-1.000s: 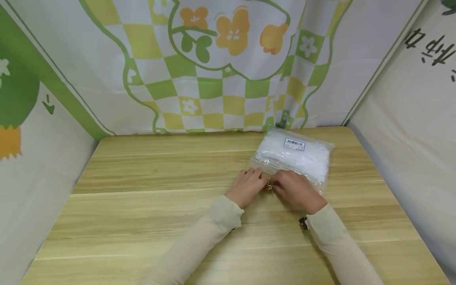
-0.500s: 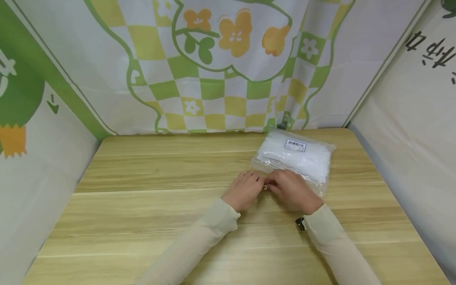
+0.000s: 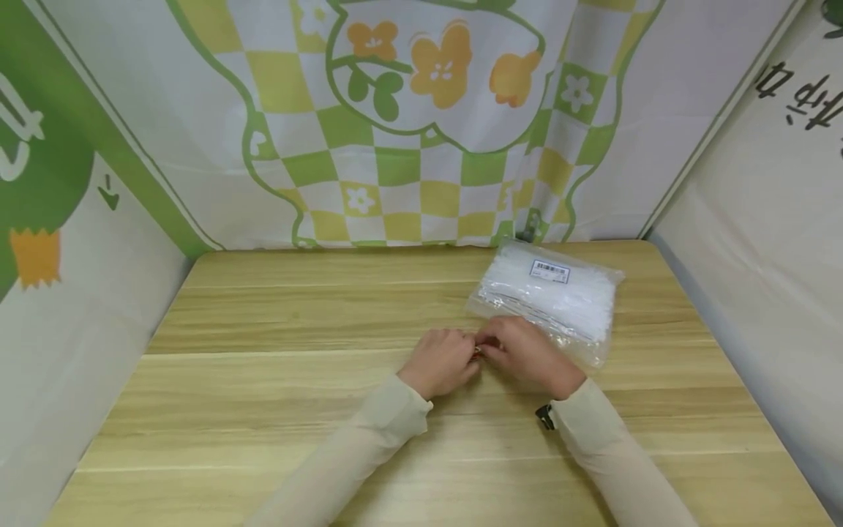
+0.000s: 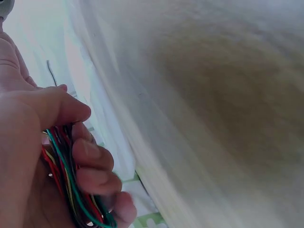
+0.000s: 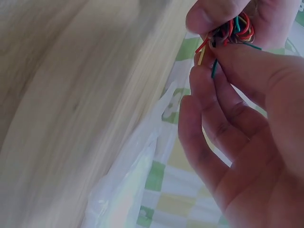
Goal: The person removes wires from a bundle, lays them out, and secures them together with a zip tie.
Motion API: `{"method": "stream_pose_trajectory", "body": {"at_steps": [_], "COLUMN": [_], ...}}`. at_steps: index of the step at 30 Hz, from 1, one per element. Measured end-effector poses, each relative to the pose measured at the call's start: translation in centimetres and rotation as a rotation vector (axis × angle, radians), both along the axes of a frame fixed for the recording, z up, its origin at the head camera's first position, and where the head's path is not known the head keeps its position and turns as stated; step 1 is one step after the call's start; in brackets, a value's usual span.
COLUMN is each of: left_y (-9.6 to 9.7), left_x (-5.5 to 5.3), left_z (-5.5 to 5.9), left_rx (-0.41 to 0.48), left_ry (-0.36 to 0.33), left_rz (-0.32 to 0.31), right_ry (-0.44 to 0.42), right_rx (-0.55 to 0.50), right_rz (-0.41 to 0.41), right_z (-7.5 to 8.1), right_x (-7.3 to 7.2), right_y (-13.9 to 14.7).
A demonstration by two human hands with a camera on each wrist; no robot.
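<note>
A folded bundle of thin wires (image 4: 66, 175) in red, black, green and yellow lies in my left hand (image 3: 437, 364), whose fingers curl round it. My right hand (image 3: 525, 356) meets the left one over the table, its thumb and forefinger pinching the end of the bundle. In the right wrist view, loops of red, green and yellow wire (image 5: 244, 29) bunch between both hands, and a few loose ends poke out past the right thumb. From the head view the hands cover nearly all of the bundle.
Just beyond the right hand, a clear plastic bag (image 3: 546, 293) packed with white contents lies on the wooden table (image 3: 276, 410), a barcode label (image 3: 549, 271) on top. A patterned curtain (image 3: 408, 176) hangs along the back edge, with pale fabric walls at both sides.
Both hands have shifted left, away from the bag, with the wires between them. Less of the bundle shows in the head view, which has itself turned slightly.
</note>
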State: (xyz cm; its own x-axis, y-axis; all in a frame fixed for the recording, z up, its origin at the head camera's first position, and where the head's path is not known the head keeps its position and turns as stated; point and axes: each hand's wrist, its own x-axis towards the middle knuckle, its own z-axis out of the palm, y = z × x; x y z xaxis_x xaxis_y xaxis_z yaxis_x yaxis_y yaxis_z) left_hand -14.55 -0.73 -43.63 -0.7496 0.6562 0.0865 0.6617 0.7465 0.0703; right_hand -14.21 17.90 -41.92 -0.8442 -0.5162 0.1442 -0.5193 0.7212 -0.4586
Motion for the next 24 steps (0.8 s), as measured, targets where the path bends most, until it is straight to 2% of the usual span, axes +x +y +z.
{"method": "stream_pose_trajectory", "body": {"at_steps": [4, 6, 14, 24], "left_y": [-0.6, -0.9, -1.9, -3.3], "left_x": [0.1, 0.2, 0.7, 1.3], "left_z": [-0.2, -0.3, -0.7, -1.1], "left_rx": [0.041, 0.052, 0.045, 0.065], "left_ry": [-0.049, -0.052, 0.002, -0.024], "left_rz": [0.017, 0.023, 0.018, -0.008], "right_ry": [0.028, 0.044, 0.071, 0.126], "right_rx": [-0.013, -0.009, 0.001, 0.018], "right_rz": [0.052, 0.072, 0.13, 0.175], "right_z": [0.1, 0.1, -0.2, -0.3], "right_x": [0.0, 0.0, 0.0, 0.1], "right_y": [-0.5, -0.7, -1.5, -2.6]}}
